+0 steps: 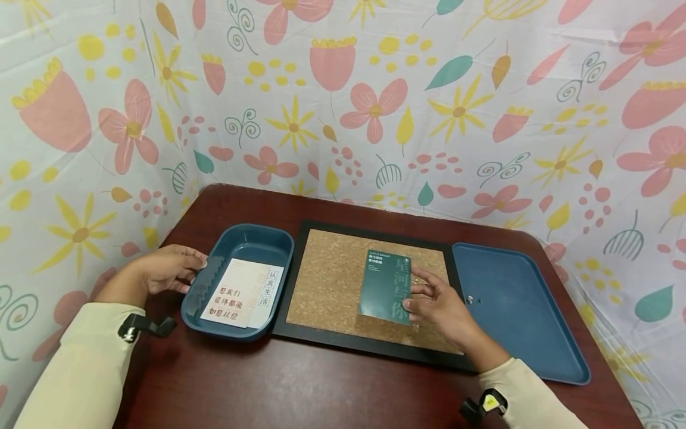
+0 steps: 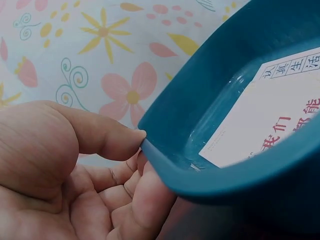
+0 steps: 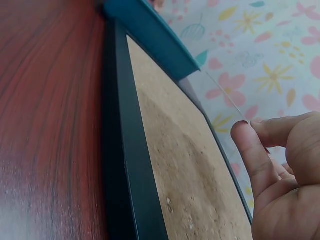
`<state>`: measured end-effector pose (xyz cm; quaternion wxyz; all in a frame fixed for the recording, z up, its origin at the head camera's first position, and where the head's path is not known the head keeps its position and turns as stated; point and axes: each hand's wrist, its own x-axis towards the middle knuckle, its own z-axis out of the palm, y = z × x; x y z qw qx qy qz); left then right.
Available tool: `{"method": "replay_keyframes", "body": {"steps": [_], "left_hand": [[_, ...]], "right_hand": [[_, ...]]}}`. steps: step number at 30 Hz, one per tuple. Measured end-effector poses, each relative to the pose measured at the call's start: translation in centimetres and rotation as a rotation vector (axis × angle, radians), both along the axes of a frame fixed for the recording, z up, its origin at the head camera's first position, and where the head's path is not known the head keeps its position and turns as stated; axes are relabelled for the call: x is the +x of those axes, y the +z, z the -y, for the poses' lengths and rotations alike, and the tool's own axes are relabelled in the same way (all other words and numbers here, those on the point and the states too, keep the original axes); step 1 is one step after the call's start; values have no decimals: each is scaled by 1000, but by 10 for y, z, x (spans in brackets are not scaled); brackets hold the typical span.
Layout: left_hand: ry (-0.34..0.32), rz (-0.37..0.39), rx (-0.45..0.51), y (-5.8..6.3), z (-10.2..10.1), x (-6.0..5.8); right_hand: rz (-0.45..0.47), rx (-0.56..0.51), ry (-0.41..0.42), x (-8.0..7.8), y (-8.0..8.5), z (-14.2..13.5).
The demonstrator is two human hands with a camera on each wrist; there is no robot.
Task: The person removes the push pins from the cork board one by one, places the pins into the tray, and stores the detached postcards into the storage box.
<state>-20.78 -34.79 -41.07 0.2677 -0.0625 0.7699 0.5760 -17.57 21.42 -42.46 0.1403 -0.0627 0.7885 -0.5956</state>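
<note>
My right hand (image 1: 436, 304) pinches a green card (image 1: 383, 286) with white and dark lettering by its right edge, above a black-framed cork board (image 1: 327, 274). In the right wrist view the card (image 3: 225, 95) appears edge-on as a thin line, held between thumb and fingers. At the left, my left hand (image 1: 170, 268) grips the rim of a deep blue tray (image 1: 289, 250) between thumb and fingers, as the left wrist view also shows. Two overlapping pale cards lie inside that tray: one with red characters (image 1: 227, 292), the other with boxed dark characters (image 1: 270, 292).
A flat blue tray (image 1: 525, 310) stands to the right of the cork board, with a couple of tiny shiny bits (image 1: 470, 300) near its left side. Everything rests on a dark red-brown table (image 1: 332, 387). A flower-patterned cloth (image 1: 332, 119) hangs behind and to the left.
</note>
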Motion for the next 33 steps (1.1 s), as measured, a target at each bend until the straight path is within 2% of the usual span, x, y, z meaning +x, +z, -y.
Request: {"method": "replay_keyframes", "body": {"steps": [24,33], "left_hand": [[-10,-10,-2,0,0,0],[-20,-5,0,1,0,0]], "right_hand": [[-9,-5,18,-5,1,36],[-4,-57,52,-6,0,51]]}}
